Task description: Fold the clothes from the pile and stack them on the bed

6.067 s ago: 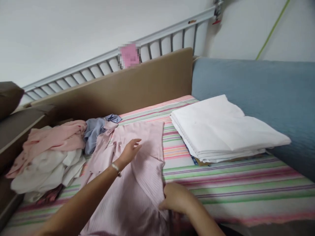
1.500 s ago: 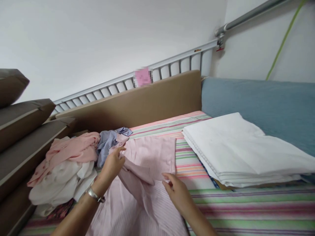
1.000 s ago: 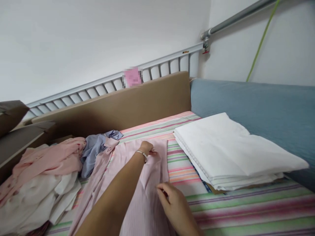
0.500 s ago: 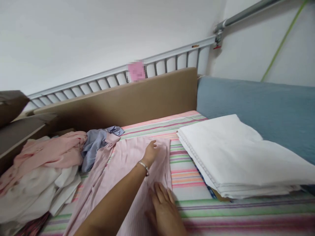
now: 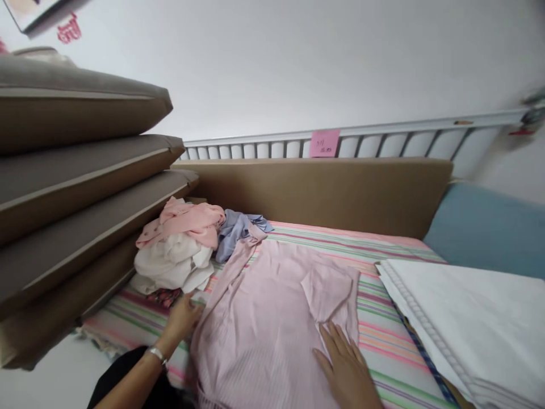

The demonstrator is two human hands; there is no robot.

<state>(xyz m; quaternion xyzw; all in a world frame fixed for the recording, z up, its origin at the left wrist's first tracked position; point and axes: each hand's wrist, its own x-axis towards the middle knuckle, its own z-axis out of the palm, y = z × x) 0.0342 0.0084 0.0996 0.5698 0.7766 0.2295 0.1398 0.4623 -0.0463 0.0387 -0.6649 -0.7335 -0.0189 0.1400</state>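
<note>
A pale pink ribbed long-sleeved top [image 5: 272,318] lies spread on the striped bed sheet [image 5: 383,329]. Its right sleeve is folded inward over the body, while the left one stretches along the side toward the back. My right hand [image 5: 347,366] rests flat on the top near its right edge, fingers extended, just below the folded sleeve. Beside the top's left edge is my left hand [image 5: 183,319], with a bracelet on the wrist; its fingers are loosely bent and somewhat blurred, and I see nothing held in them.
Crumpled clothes, including a peach garment [image 5: 187,221], a white garment [image 5: 172,264] and a blue garment [image 5: 234,230], lie at the back left. Stacked brown cushions [image 5: 85,176] rise at the left. Folded white cloth [image 5: 468,318] lies right. A brown board [image 5: 323,190] stands behind.
My left hand has moved from the top's right side to its left edge, leaving the right sleeve folded inward. My right hand stays flat on the top. The view has swung left.
</note>
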